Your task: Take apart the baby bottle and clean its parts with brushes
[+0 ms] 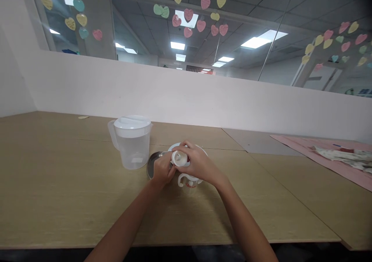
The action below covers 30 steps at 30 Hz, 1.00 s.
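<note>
My right hand (199, 163) is wrapped around a small container with a white round cap (179, 159). The cap faces me, and a bit of red shows beside my fingers. My left hand (162, 169) is closed at the cap's left edge, fingers bent against it. Just below stands a small clear cup (190, 187) with a white curved handle and red print. A white round dish (174, 146) lies behind my hands, mostly hidden. To the left, a shiny metal dish (150, 167) is partly covered by my left hand.
A lidded translucent pitcher (134, 147) stands left of my hands on the wooden table (72, 192). On the right, a pink cloth (305, 149) bears crumpled fabric (343, 156) and a pen. A low white wall (180, 99) with glass above closes off the back.
</note>
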Motion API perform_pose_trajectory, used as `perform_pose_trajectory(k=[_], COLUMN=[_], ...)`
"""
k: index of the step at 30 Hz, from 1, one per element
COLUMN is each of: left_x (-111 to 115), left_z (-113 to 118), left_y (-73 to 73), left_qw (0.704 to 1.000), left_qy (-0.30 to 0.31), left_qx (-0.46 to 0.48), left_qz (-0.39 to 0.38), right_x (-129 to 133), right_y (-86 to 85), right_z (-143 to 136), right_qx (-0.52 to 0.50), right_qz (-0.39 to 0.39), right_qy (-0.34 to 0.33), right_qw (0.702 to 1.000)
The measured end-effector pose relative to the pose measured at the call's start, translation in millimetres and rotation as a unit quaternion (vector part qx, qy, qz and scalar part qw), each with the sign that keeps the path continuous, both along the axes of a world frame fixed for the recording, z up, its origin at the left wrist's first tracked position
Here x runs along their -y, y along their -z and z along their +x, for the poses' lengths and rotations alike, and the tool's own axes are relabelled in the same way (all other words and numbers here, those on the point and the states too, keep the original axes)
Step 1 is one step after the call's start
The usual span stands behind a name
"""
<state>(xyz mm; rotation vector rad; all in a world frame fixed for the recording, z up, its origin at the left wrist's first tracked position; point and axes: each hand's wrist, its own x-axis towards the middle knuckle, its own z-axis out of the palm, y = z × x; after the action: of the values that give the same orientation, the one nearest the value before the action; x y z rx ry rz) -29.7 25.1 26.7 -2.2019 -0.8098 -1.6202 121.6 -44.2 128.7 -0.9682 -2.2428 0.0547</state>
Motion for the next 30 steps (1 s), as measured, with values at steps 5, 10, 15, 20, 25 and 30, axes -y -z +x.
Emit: perform_pose_trajectory(k=[5,10,15,20,25,30], left_x=[-5.2,-2.5,12.8,21.2,21.8,20.1], left_z=[-1.1,0.0,9.0,16.7,25.6,29.7], left_y=[6.5,4.9,-2.1,3.9,11.8,15.3], left_qw=[1.000,1.000,0.995,0.989,0.984,0.986], left_qy=[-0.003,0.011,0.002,0.092,0.132,0.114], left_qx=[0.007,-0.004,0.044,-0.004,-0.081,-0.088], left_qz=[0.030,0.000,-0.084,-0.118,-0.085,-0.083], right_x=[-2.4,-3.3,-11.2,-15.9,-11.3,-12.6], right_y=[10.4,18.6,31.0,63.0,96.5,110.4], right_z=[-2.3,2.7,17.6,23.8,20.7,21.3], right_qx=[-0.012,-0.047,-0.256,-0.443,-0.349,-0.211], right_qz=[0.021,0.043,-0.017,0.015,0.149,0.218], right_qy=[0.002,0.017,0.056,-0.031,-0.032,0.027], right_qw=[1.000,0.998,0.965,0.896,0.925,0.953])
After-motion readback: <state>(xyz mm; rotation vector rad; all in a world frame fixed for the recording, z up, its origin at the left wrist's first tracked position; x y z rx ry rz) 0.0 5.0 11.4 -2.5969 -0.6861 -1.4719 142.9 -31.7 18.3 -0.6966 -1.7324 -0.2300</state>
